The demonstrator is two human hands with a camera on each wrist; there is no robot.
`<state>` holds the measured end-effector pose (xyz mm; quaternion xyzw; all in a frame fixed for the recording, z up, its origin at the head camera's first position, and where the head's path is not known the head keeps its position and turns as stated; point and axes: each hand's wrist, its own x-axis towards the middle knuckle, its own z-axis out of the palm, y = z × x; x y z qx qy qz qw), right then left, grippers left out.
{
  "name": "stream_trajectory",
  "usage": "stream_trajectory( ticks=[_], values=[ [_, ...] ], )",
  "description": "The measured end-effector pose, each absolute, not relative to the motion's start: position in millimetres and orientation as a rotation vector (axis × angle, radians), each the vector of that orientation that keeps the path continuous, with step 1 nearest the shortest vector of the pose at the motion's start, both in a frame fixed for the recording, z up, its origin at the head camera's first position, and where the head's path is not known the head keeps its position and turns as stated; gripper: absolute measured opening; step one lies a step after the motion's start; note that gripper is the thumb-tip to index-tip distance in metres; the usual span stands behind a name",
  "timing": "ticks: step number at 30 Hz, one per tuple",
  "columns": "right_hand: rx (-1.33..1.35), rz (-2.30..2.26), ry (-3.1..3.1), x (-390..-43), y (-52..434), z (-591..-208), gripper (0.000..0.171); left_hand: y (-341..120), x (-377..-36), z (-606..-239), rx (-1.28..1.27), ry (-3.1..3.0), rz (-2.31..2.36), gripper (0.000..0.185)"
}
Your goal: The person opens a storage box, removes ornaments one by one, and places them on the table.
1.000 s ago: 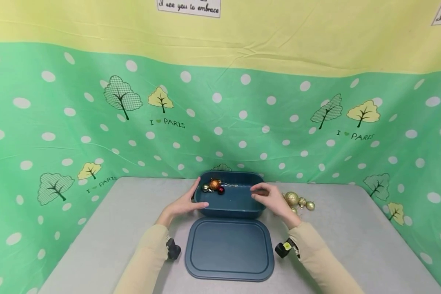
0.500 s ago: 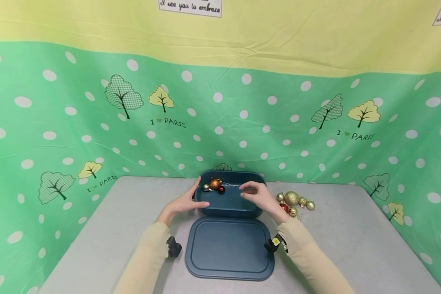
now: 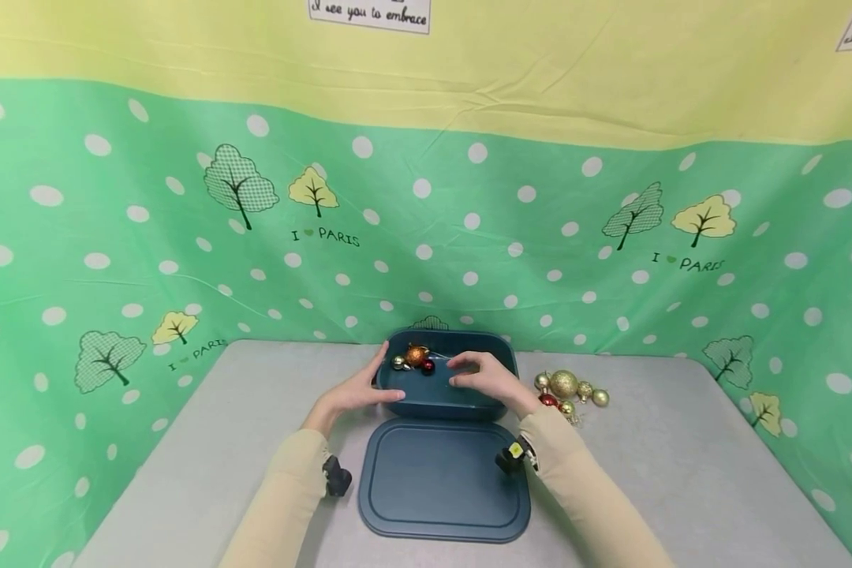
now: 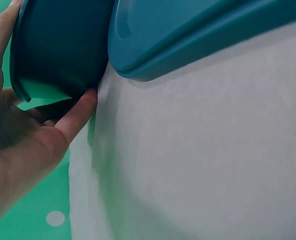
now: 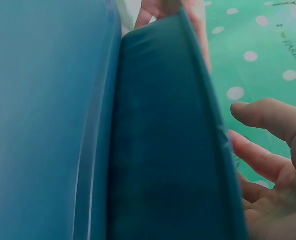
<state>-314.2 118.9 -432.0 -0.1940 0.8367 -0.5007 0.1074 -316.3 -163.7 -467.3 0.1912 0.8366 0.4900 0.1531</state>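
My left hand [image 3: 351,392] is spread at the left end of a deep blue box [image 3: 440,412]. In the left wrist view its thumb [image 4: 80,112] touches the box's front wall, fingers straight at the end. Over the box's inside, my right hand [image 3: 486,379] is poised with loosely bent fingers. In the right wrist view thumb [image 5: 260,112] and fingers stand apart, with nothing visible between them. Within the box, toward its back left, are an orange glitter bauble [image 3: 416,355], a small pale gold bauble [image 3: 397,363] and a small dark red bauble [image 3: 427,367].
A matching blue lid [image 3: 443,481] lies flat in front of the box. Right of the box, a large gold glitter bauble [image 3: 563,384], a red bauble [image 3: 548,400] and several smaller gold ones are clustered. A green polka-dot cloth [image 3: 468,237] hangs behind the grey tabletop [image 3: 653,457].
My right hand has moved left, from the box's right end to above its middle, uncovering the red bauble and small gold ones at the right. My left hand stays in place.
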Motion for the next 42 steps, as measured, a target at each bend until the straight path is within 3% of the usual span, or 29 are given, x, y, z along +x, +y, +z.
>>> stream_trajectory(
  ticks=[33, 42],
  values=[
    [-0.290, -1.666, 2.530, -342, 66, -464, 0.024, -159, -314, -475, 0.556, 2.489, 1.407, 0.108],
    [-0.342, -1.549, 2.508, -348, 61, -470, 0.040, -161, -316, -476, 0.527, 2.519, 1.382, 0.106]
  ],
)
